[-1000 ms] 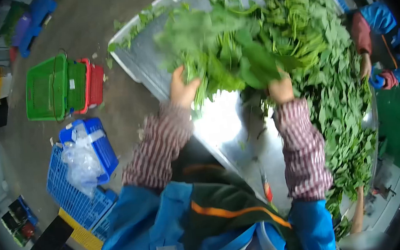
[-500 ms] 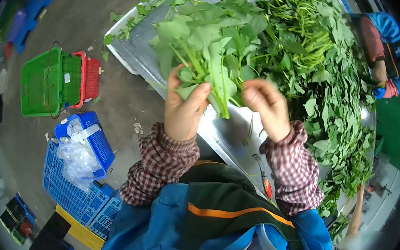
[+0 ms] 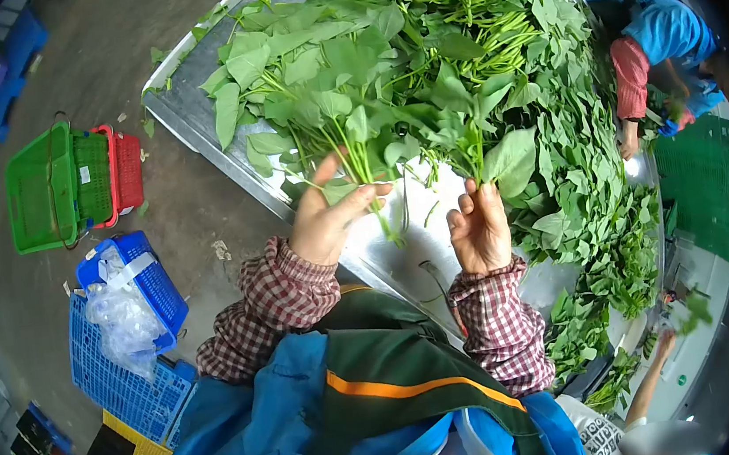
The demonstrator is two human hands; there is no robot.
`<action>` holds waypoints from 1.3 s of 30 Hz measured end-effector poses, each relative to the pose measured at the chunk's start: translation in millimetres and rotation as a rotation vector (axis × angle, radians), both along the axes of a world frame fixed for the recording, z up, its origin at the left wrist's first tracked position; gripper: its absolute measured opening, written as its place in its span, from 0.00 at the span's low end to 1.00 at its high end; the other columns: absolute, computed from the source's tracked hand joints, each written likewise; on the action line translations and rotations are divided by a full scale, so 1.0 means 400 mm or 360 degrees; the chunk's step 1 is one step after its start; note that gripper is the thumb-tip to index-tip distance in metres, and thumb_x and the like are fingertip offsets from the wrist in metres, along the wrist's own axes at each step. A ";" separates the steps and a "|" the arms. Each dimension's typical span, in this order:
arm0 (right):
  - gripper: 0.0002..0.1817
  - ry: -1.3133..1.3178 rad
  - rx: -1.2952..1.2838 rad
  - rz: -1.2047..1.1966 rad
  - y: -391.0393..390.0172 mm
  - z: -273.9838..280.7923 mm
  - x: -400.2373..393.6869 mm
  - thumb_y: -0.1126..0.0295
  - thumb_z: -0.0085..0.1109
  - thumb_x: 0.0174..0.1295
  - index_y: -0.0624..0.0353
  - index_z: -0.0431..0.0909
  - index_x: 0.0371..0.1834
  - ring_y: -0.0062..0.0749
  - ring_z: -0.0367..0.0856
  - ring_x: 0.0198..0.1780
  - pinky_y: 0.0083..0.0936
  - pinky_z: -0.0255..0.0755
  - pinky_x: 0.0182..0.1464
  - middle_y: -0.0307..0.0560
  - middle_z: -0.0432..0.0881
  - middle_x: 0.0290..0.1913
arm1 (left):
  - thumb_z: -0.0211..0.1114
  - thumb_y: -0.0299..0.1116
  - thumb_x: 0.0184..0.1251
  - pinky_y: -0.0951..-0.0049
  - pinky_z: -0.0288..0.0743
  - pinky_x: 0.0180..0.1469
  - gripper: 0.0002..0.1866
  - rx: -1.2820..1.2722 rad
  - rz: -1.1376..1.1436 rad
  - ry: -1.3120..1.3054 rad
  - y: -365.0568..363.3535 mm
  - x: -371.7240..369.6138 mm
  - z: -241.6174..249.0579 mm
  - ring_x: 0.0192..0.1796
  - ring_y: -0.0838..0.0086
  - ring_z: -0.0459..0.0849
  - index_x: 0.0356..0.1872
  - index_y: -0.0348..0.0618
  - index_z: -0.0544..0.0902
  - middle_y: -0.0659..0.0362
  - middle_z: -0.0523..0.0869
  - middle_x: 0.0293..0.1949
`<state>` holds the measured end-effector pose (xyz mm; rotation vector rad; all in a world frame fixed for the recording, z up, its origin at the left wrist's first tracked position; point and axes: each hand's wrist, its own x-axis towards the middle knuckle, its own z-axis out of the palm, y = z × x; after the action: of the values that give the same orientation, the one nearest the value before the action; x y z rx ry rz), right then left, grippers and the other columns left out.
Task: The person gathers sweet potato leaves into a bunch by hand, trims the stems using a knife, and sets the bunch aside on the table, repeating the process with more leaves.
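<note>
My left hand (image 3: 324, 223) is curled loosely around the stems of a bunch of leafy greens (image 3: 353, 135), with thumb and index finger on either side and the cut ends hanging below. To its right, my right hand (image 3: 482, 228) pinches a leafy sprig (image 3: 474, 154) between thumb and fingertips, palm turned up. Both hands are above the near edge of a metal table (image 3: 385, 256). A large pile of leafy greens (image 3: 586, 177) spreads over the table beyond and to the right. A thin curved tool lies near my right sleeve, partly hidden.
On the floor at left stand a green basket (image 3: 41, 190), a red basket (image 3: 128, 172) and a blue basket (image 3: 161, 280) with clear plastic bags (image 3: 121, 320). A co-worker in blue (image 3: 664, 32) reaches in across the table; another person's arm (image 3: 651, 379) shows at lower right.
My hands have moved apart, and the right now has a sprig in its fingers. The left's bunch has lowered towards the pile. The whole view has shifted slightly.
</note>
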<state>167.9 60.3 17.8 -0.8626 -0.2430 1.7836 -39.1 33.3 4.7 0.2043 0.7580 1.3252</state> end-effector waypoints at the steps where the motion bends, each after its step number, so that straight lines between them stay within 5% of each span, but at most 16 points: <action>1: 0.13 -0.0500 -0.0051 0.0088 -0.003 -0.022 0.017 0.69 0.52 0.61 0.57 0.69 0.50 0.25 0.73 0.35 0.22 0.70 0.35 0.45 0.76 0.44 | 0.56 0.19 0.60 0.67 0.73 0.51 0.27 -0.0014 -0.0068 -0.0079 -0.001 0.002 0.013 0.50 0.66 0.77 0.60 0.44 0.61 0.52 0.76 0.48; 5: 0.32 -0.2563 0.0458 0.0319 -0.056 -0.043 0.023 0.67 0.59 0.55 0.63 0.56 0.62 0.37 0.68 0.48 0.28 0.66 0.47 0.54 0.65 0.55 | 0.54 0.22 0.62 0.66 0.71 0.54 0.20 0.0041 -0.0025 -0.0086 0.010 0.037 0.032 0.53 0.64 0.76 0.56 0.38 0.66 0.51 0.75 0.50; 7: 0.31 -0.2387 0.0952 0.0554 -0.067 0.037 -0.031 0.67 0.61 0.53 0.64 0.61 0.59 0.35 0.69 0.45 0.27 0.65 0.47 0.54 0.68 0.52 | 0.54 0.24 0.63 0.66 0.71 0.54 0.17 0.0056 0.0006 -0.0044 0.015 0.057 0.036 0.53 0.65 0.76 0.53 0.36 0.68 0.51 0.76 0.49; 10: 0.11 -0.1385 0.0310 0.0664 -0.052 0.039 -0.059 0.68 0.55 0.59 0.65 0.77 0.41 0.20 0.69 0.31 0.17 0.64 0.40 0.40 0.80 0.31 | 0.53 0.23 0.63 0.70 0.72 0.51 0.17 0.0058 0.0025 0.0082 0.025 0.079 0.037 0.51 0.67 0.77 0.53 0.35 0.67 0.52 0.77 0.47; 13: 0.11 -0.1095 0.0158 0.0321 -0.034 0.029 -0.025 0.68 0.50 0.63 0.64 0.77 0.42 0.16 0.70 0.32 0.16 0.65 0.38 0.40 0.81 0.32 | 0.59 0.26 0.60 0.71 0.69 0.53 0.21 -0.0009 -0.0194 0.0765 0.018 0.050 0.004 0.52 0.67 0.75 0.54 0.35 0.66 0.51 0.75 0.49; 14: 0.11 -0.1196 0.0201 0.0315 -0.034 0.037 -0.020 0.69 0.51 0.62 0.64 0.76 0.44 0.17 0.71 0.33 0.16 0.66 0.40 0.40 0.81 0.33 | 0.65 0.29 0.54 0.70 0.65 0.55 0.28 0.0241 0.0071 0.1857 -0.001 0.064 -0.035 0.55 0.66 0.70 0.56 0.34 0.65 0.50 0.72 0.53; 17: 0.11 -0.1186 0.0312 0.0331 -0.050 0.037 -0.036 0.73 0.52 0.61 0.65 0.73 0.46 0.18 0.74 0.36 0.17 0.67 0.43 0.42 0.81 0.35 | 0.68 0.33 0.50 0.68 0.61 0.58 0.33 0.0466 -0.0150 0.2578 -0.022 0.065 0.086 0.57 0.67 0.66 0.57 0.34 0.64 0.50 0.68 0.55; 21: 0.11 -0.1159 0.0275 0.0356 -0.128 0.003 -0.084 0.74 0.50 0.62 0.66 0.71 0.46 0.22 0.76 0.38 0.17 0.69 0.44 0.43 0.79 0.39 | 0.59 0.34 0.62 0.79 0.68 0.47 0.16 -0.0117 -0.0320 0.0421 -0.022 0.140 0.022 0.42 0.79 0.76 0.45 0.32 0.76 0.57 0.81 0.38; 25: 0.09 -0.0947 -0.0039 0.0156 -0.125 0.021 -0.091 0.69 0.45 0.66 0.63 0.70 0.41 0.23 0.74 0.32 0.19 0.70 0.40 0.46 0.79 0.37 | 0.52 0.32 0.67 0.75 0.73 0.44 0.13 -0.0221 0.0581 0.0590 -0.045 0.143 0.025 0.37 0.72 0.80 0.44 0.34 0.76 0.54 0.82 0.36; 26: 0.10 -0.1066 0.0016 0.0585 -0.118 -0.005 -0.030 0.67 0.44 0.66 0.63 0.70 0.42 0.22 0.75 0.32 0.19 0.70 0.39 0.44 0.80 0.36 | 0.50 0.33 0.68 0.72 0.74 0.44 0.14 -0.0105 0.0672 0.0716 -0.044 0.095 0.024 0.37 0.71 0.81 0.48 0.34 0.73 0.52 0.82 0.36; 29: 0.09 -0.2805 0.0367 0.1826 -0.100 -0.046 0.093 0.70 0.51 0.60 0.62 0.73 0.40 0.36 0.77 0.30 0.23 0.70 0.35 0.52 0.80 0.32 | 0.48 0.27 0.66 0.68 0.74 0.46 0.19 -0.0002 0.0707 0.0713 -0.031 -0.050 0.034 0.43 0.64 0.80 0.58 0.41 0.59 0.48 0.79 0.41; 31: 0.08 -0.2754 0.1071 0.1188 -0.007 0.022 0.009 0.72 0.54 0.56 0.62 0.74 0.38 0.44 0.77 0.30 0.28 0.71 0.32 0.56 0.77 0.30 | 0.49 0.22 0.62 0.70 0.74 0.42 0.14 -0.0211 0.0836 0.0334 -0.031 -0.114 0.003 0.42 0.66 0.78 0.49 0.41 0.66 0.49 0.77 0.44; 33: 0.07 -0.2253 0.1010 0.0966 0.080 0.001 -0.108 0.72 0.56 0.54 0.63 0.74 0.35 0.45 0.78 0.35 0.33 0.70 0.36 0.53 0.78 0.33 | 0.49 0.21 0.60 0.72 0.71 0.38 0.12 -0.0251 0.0953 0.0189 -0.046 -0.125 -0.077 0.39 0.69 0.75 0.44 0.42 0.68 0.51 0.77 0.41; 36: 0.22 -0.3173 0.1165 0.1426 0.173 -0.091 -0.271 0.53 0.51 0.58 0.59 0.72 0.46 0.47 0.79 0.38 0.33 0.73 0.40 0.55 0.80 0.37 | 0.50 0.22 0.58 0.75 0.66 0.32 0.09 -0.0383 0.1076 0.0009 -0.040 -0.112 -0.069 0.33 0.72 0.71 0.41 0.42 0.70 0.54 0.76 0.37; 37: 0.21 -0.3052 0.0970 0.1790 0.201 -0.092 -0.287 0.55 0.51 0.59 0.61 0.73 0.45 0.47 0.80 0.35 0.33 0.73 0.38 0.55 0.80 0.33 | 0.51 0.22 0.58 0.76 0.64 0.30 0.09 -0.0444 0.1094 -0.0050 -0.043 -0.104 -0.057 0.32 0.73 0.70 0.40 0.42 0.71 0.55 0.75 0.35; 39: 0.17 -0.2077 0.0975 0.1349 0.214 -0.087 -0.248 0.59 0.51 0.60 0.63 0.75 0.43 0.35 0.80 0.27 0.27 0.73 0.31 0.50 0.82 0.29 | 0.50 0.24 0.60 0.76 0.64 0.30 0.09 -0.0438 0.1137 0.0013 -0.078 -0.121 -0.062 0.30 0.74 0.71 0.42 0.41 0.71 0.55 0.76 0.34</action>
<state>68.5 145.8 -16.8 -1.4389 -2.1131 1.3701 -87.4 2.3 -20.2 -0.3135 1.0629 1.8629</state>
